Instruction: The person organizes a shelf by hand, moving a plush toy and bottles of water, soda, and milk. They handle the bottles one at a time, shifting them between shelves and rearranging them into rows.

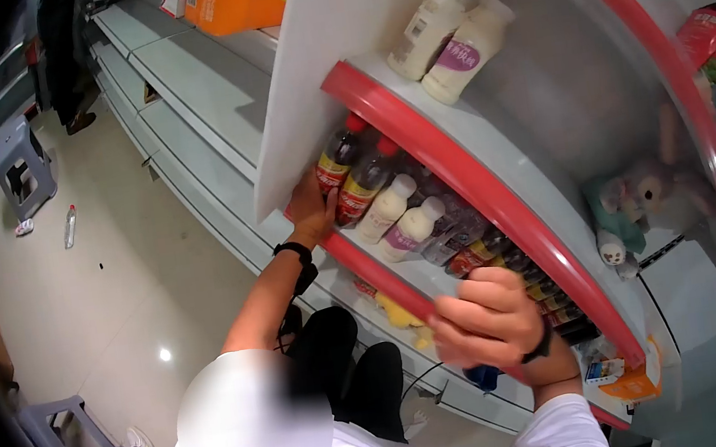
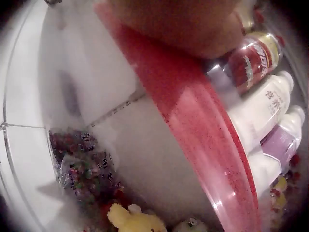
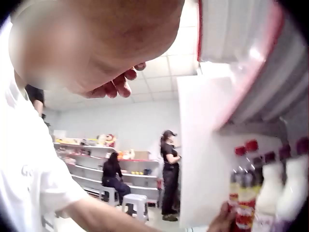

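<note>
Left hand: this hand (image 1: 311, 211) grips the endmost dark bottle (image 1: 338, 156) low down, thumb on the side towards its neighbour.
Right hand: fingers curled in, nothing seen in them; this hand (image 1: 488, 319) is raised in front of the shelf, apart from the bottles.
Dark bottle: upright in the left hand, between the white panel (image 1: 303, 77) and a second dark bottle (image 1: 362, 188).
White bottles: two with pale caps (image 1: 385, 209) stand past the second dark bottle, on the left hand's thumb side.
Red shelf edge (image 1: 379, 279): runs just beside the left hand, in front of the bottle bases.
Why so: the low hold probably gives control of the base; the panel seems to bound the row, and upright standing leaves labels and caps in sight.
Left wrist view only: a yellow plush toy (image 2: 135, 221) shows clearly below the hand; the fingertips are out of sight.
Right wrist view only: the right fingertips (image 3: 120, 87) show from beneath, and beyond them one person sits (image 3: 112, 169) and another stands (image 3: 170, 169).
</note>
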{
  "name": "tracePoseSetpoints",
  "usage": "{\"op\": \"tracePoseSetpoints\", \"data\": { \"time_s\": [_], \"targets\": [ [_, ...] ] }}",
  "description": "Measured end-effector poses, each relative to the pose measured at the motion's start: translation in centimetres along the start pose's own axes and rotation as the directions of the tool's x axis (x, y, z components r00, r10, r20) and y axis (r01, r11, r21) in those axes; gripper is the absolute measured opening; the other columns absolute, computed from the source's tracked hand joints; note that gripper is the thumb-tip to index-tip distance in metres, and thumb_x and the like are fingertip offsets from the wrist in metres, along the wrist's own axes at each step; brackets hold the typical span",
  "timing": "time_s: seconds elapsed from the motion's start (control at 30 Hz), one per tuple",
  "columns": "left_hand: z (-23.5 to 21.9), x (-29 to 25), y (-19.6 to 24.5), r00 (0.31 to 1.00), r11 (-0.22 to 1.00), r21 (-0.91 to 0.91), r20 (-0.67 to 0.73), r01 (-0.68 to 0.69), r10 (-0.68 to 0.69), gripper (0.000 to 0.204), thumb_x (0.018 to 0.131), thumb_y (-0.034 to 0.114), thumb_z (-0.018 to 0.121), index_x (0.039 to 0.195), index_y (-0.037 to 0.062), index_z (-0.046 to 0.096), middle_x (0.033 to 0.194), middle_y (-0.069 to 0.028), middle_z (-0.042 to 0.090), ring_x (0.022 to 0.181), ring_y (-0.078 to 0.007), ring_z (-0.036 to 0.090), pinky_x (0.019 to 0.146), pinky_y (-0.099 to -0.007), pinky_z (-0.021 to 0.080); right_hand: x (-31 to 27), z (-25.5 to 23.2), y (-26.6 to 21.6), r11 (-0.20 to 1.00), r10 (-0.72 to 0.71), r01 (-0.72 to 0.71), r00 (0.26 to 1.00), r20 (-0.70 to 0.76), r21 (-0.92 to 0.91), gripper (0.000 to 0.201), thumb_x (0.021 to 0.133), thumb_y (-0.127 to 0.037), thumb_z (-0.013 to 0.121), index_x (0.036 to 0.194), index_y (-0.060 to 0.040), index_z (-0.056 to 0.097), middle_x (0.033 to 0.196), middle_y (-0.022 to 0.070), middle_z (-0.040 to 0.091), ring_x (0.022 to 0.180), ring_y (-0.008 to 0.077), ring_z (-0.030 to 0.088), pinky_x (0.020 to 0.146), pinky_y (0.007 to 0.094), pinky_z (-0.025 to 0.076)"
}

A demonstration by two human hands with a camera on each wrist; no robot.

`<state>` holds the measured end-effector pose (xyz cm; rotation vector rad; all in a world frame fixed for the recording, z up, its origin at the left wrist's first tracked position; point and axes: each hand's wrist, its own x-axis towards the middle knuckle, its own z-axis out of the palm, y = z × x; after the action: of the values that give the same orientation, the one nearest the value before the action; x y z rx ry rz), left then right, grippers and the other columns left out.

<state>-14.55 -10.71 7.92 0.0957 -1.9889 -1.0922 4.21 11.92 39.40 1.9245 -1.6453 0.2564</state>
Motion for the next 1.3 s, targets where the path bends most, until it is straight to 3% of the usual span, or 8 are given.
{"op": "tracePoseSetpoints", "data": {
  "time_s": [0.17,0.3,0.47,0.57,0.67,0.77,1.07,1.3],
  "targets": [
    [0.3,-0.6,0.0,0.999,0.999,0.024,0.009,0.034,-0.034,0.069,0.088,0.024,0.067,0.146,0.0015,0.038,0.129,-0.0258,0.056,0.112,-0.0477,0.055,0.1,-0.053,0.042,8.0,-5.9,5.5,0.986,0.125,-0.129,0.991,-0.044,-0.108,0.015,0.079,-0.01,0.07,0.09,-0.0014,0.065,0.083,0.0114,0.063,0.076,0.0321,0.059,0.073,0.0405,0.05],
    [0.7,-0.5,-0.3,1.0,0.999,0.045,-0.002,0.03,-0.03,0.072,0.089,0.026,0.067,0.148,0.0012,0.035,0.134,-0.0269,0.053,0.118,-0.0481,0.052,0.104,-0.053,0.039,10.1,-5.4,15.9,0.847,0.297,-0.297,0.952,-0.07,-0.441,0.03,0.085,-0.025,0.074,0.103,-0.0021,0.067,0.107,0.0147,0.067,0.105,0.037,0.058,0.091,0.0434,0.046],
    [0.1,-0.7,0.2,0.999,0.997,0.068,-0.038,-0.022,0.025,0.075,0.089,0.027,0.066,0.15,0.0,0.031,0.141,-0.0283,0.048,0.129,-0.048,0.045,0.112,-0.052,0.034,10.0,-4.7,27.5,0.717,0.497,-0.428,0.867,-0.028,-0.55,0.044,0.093,-0.033,0.067,0.127,-0.0062,0.061,0.123,0.0167,0.063,0.112,0.0362,0.058,0.1,0.0438,0.045],
    [0.3,-0.6,-0.2,0.999,0.996,0.086,-0.035,-0.022,0.025,0.075,0.088,0.027,0.067,0.149,0.0003,0.033,0.139,-0.0266,0.05,0.123,-0.0479,0.049,0.108,-0.0521,0.038,11.5,-4.4,29.1,0.676,0.724,-0.674,0.683,0.099,-0.297,0.049,0.095,-0.034,0.065,0.135,-0.0081,0.058,0.128,0.0158,0.063,0.115,0.0331,0.059,0.102,0.0417,0.046],
    [0.0,-0.6,0.1,1.0,0.998,0.068,-0.003,0.009,-0.009,0.073,0.087,0.027,0.068,0.147,0.0012,0.035,0.135,-0.0242,0.053,0.115,-0.0472,0.054,0.102,-0.0522,0.042,11.8,-4.7,30.4,0.653,0.741,-0.749,0.601,0.299,-0.111,0.051,0.095,-0.035,0.064,0.139,-0.0088,0.055,0.129,0.0143,0.063,0.113,0.0268,0.062,0.101,0.0382,0.048],
    [0.1,-0.5,0.0,1.0,0.998,0.056,0.019,0.021,-0.022,0.074,0.087,0.028,0.067,0.148,0.0016,0.034,0.137,-0.0244,0.052,0.118,-0.0472,0.053,0.103,-0.0523,0.041,11.1,-4.2,32.8,0.662,0.7,-0.748,0.639,0.319,0.045,0.046,0.094,-0.03,0.065,0.132,-0.0054,0.059,0.104,0.0096,0.066,0.086,0.0181,0.06,0.085,0.0338,0.051],
    [0.0,-0.6,0.0,1.0,0.997,0.08,0.022,-0.017,0.015,0.076,0.089,0.028,0.064,0.151,0.0016,0.03,0.141,-0.027,0.049,0.123,-0.0483,0.049,0.107,-0.0526,0.038,11.5,-3.6,32.3,0.687,0.726,-0.686,0.666,0.174,-0.242,0.049,0.092,-0.049,0.065,0.112,-0.0037,0.068,0.098,0.016,0.071,0.091,0.0274,0.069,0.08,0.0397,0.053],
    [-0.2,-0.8,0.0,0.999,0.999,0.054,0.041,0.007,-0.01,0.076,0.09,0.028,0.064,0.151,0.0,0.029,0.14,-0.0279,0.049,0.122,-0.0485,0.05,0.106,-0.0528,0.039,12.4,-2.0,29.6,0.435,0.834,-0.673,0.551,-0.013,-0.598,0.062,0.094,-0.066,0.05,0.102,-0.0064,0.067,0.097,0.0178,0.071,0.094,0.0347,0.068,0.08,0.0462,0.052]
  ]
}}
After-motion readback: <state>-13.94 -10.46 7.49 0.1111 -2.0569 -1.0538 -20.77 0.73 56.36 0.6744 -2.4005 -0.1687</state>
